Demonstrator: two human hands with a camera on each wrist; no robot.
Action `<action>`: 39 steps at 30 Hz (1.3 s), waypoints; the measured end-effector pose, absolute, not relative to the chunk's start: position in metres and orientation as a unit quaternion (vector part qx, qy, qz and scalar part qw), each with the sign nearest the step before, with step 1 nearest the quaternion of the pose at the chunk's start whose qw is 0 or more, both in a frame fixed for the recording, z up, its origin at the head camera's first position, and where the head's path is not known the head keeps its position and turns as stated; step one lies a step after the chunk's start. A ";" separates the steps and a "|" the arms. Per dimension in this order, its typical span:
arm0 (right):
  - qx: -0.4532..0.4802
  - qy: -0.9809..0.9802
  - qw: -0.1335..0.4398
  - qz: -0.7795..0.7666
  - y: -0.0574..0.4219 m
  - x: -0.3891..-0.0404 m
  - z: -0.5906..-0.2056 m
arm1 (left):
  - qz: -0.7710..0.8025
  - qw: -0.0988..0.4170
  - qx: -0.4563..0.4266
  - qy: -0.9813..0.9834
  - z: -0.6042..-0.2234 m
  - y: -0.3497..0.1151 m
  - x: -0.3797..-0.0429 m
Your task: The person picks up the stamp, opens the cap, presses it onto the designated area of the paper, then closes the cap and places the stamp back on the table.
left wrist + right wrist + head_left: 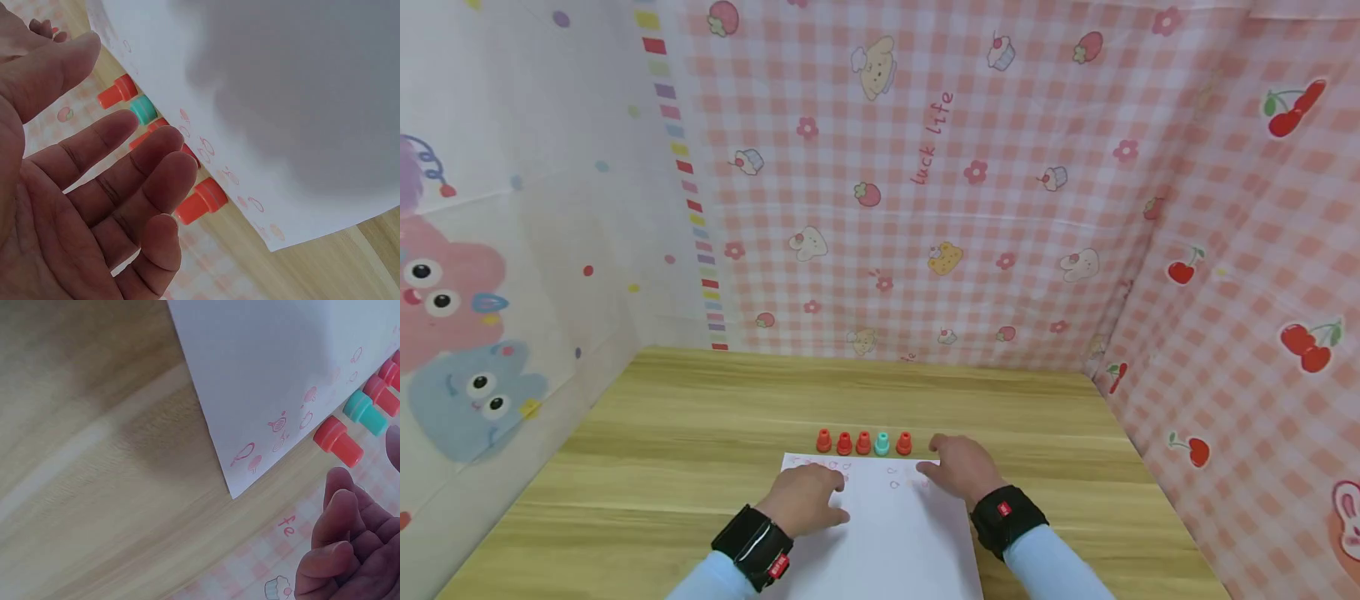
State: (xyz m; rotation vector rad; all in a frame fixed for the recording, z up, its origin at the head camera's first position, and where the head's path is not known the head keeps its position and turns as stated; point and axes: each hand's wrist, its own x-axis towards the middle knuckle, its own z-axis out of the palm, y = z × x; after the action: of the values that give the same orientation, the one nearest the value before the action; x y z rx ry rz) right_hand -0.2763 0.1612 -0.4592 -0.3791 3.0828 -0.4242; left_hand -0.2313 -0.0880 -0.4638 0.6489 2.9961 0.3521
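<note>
Pale blue sleeves (1063,567) and black wrist bands (1009,521) reach in at the bottom of the head view, over and beside white paper (895,542) on a wooden table (602,483). The left hand (805,500) is above the paper's left side, thumb and forefinger apart, holding nothing; the right hand (964,468) is by the far right corner, also empty. Just beyond the paper's far edge stand five stamps (864,443), four red and one teal, narrow ends up. Behind them hangs a checked cloth (925,208).

From the left wrist, the fingers look relaxed and slightly bent, the palm bare. They hide parts of the middle stamps. Pink marks (206,147) run along the paper's edge. The sheet should be light, thin and easily creased or slid, best held by its side edges.

From the right wrist, the fingers are loosely curled around nothing, near the end red stamp but apart from it. The stamps look light, hard and perhaps slick; the narrow top seems the place to pinch. Close neighbours leave little finger room and could be tipped.
</note>
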 end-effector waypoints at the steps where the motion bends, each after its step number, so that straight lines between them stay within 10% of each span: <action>1: -0.120 0.983 0.006 -0.137 0.160 -0.278 -0.459 | 0.114 0.029 0.210 0.971 -0.463 -0.088 -0.231; 39: -0.161 0.979 -0.009 -0.125 0.124 -0.325 -0.470 | 0.102 0.031 0.222 0.969 -0.461 -0.081 -0.224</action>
State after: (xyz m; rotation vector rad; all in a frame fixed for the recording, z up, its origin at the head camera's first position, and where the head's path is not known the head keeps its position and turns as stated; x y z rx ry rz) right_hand -0.3250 0.1235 -0.4699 -0.5084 3.0930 -0.3949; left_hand -0.2236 -0.0815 -0.4606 0.6832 2.9861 0.3130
